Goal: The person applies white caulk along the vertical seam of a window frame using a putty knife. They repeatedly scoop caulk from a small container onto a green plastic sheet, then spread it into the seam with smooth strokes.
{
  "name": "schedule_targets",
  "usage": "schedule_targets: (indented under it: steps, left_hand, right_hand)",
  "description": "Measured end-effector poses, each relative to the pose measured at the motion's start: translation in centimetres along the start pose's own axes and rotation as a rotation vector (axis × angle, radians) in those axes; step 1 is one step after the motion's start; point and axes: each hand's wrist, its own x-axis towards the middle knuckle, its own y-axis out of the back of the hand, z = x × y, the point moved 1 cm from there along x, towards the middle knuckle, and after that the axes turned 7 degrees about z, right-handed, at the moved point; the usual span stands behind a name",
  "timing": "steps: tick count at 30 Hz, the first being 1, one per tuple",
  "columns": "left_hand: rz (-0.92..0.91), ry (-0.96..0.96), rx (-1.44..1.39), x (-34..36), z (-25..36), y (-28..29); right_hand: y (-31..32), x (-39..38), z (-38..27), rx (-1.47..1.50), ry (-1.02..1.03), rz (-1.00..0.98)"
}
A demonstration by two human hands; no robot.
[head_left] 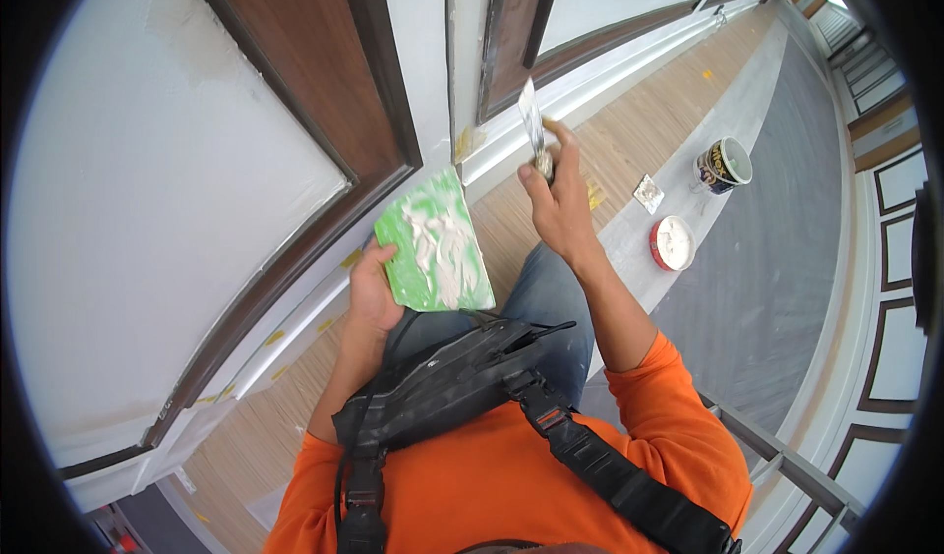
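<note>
My left hand (374, 289) grips the lower left edge of a green board (401, 249), its thumb on the top face. White filler paste (444, 251) lies in thick smears across the board. My right hand (562, 202) is closed round the handle of a putty knife (532, 121), whose paste-streaked blade points up and away from me. The knife is apart from the board, in front of the white wall trim. Part of its handle is hidden by my fingers.
On the floor covering to my right stand an open red tub (673, 243) of white paste, a dark bucket (724, 166) and a small smeared square (648, 193). A panelled wall with brown trim (379, 72) rises close on my left. A metal ladder (787, 456) lies behind my right elbow.
</note>
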Motion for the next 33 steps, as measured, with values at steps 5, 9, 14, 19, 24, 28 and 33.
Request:
schedule_targets:
  steps: [5, 9, 14, 19, 24, 28, 33]
  left_hand:
    - [-0.047, -0.031, -0.012, -0.3, -0.6, 0.2]
    - [-0.062, -0.05, -0.04, -0.3, -0.7, 0.5]
    - [-0.059, -0.06, -0.064, -0.3, -0.9, 1.0]
    - [-0.08, -0.048, -0.072, 0.1, -1.0, 1.7]
    - [-0.065, -0.069, -0.063, -0.1, -0.9, 1.2]
    - [-0.077, -0.042, -0.087, -0.1, -0.9, 1.4]
    - [-0.074, -0.046, -0.083, 0.1, -1.0, 1.6]
  right_hand:
    - [-1.4, 4.3, -4.1, -0.118, 0.467, 0.233]
    - [-1.5, 5.8, -5.7, -0.184, 0.504, 0.25]
    - [-1.8, 6.3, -6.4, -0.282, 0.501, 0.249]
    - [-2.5, 6.6, -6.9, -0.343, 0.471, 0.287]
    - [-2.8, 5.8, -5.5, -0.417, 0.47, 0.237]
    - [-4.2, 4.1, -2.5, -0.415, 0.383, 0.156]
    - [-5.6, 2.5, 1.5, -0.413, 0.318, 0.091]
